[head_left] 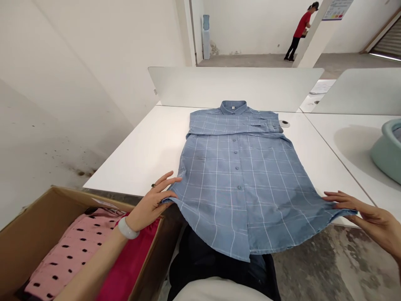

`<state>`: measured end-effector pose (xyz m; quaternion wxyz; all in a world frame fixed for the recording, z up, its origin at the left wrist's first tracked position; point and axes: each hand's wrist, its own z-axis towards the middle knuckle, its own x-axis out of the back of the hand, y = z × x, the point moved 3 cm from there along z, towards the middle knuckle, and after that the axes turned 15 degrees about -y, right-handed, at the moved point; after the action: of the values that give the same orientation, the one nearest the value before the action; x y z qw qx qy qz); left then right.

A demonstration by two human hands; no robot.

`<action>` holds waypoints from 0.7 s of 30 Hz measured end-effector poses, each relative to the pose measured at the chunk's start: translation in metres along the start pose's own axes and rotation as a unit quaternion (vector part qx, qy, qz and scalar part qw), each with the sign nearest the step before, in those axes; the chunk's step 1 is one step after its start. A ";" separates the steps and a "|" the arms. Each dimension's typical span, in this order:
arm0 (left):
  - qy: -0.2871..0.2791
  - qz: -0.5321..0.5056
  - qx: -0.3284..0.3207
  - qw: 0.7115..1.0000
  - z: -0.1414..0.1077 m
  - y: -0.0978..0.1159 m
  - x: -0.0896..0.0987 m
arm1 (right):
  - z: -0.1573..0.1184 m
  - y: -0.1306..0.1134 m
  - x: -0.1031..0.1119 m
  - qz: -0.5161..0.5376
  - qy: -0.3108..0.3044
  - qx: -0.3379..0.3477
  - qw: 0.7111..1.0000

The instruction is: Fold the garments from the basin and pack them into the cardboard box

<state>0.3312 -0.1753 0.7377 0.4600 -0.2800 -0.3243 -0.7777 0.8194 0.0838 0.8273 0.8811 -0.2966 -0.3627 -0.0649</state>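
A blue checked button-front shirt point(238, 184) lies face up on the white table point(138, 154), its collar at the far side and its upper part folded over. Its lower hem hangs past the near table edge. My left hand point(153, 200), with a pale bangle point(128, 228) on the wrist, grips the hem's left corner. My right hand point(355, 211) holds the hem's right corner between fingers and thumb. Both hands are at the near edge, on opposite sides of the shirt.
An open cardboard box point(31, 234) holding a pink dotted garment point(72, 251) and a magenta garment point(131, 259) stands under my left forearm. A pale green basin point(388, 152) sits at right. A divider panel point(232, 88) stands behind the table. A person in a red top point(301, 25) stands far off.
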 end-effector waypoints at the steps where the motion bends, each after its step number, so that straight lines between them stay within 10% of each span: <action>1: -0.014 -0.025 -0.001 1.000 0.003 -0.001 0.003 | 0.003 0.001 0.002 0.018 -0.003 -0.029 0.999; 12: 0.028 -0.194 0.103 0.975 0.070 -0.026 0.063 | 0.081 0.007 0.051 0.057 0.016 -0.028 0.998; 21: 0.105 -0.251 0.126 0.954 0.181 -0.082 0.133 | 0.221 -0.035 0.087 0.133 0.007 -0.011 0.991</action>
<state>0.2264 -0.0782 0.9301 0.3134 -0.0466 -0.4292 -0.8458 0.7381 0.1895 1.0269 0.8811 -0.3517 -0.3127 0.0467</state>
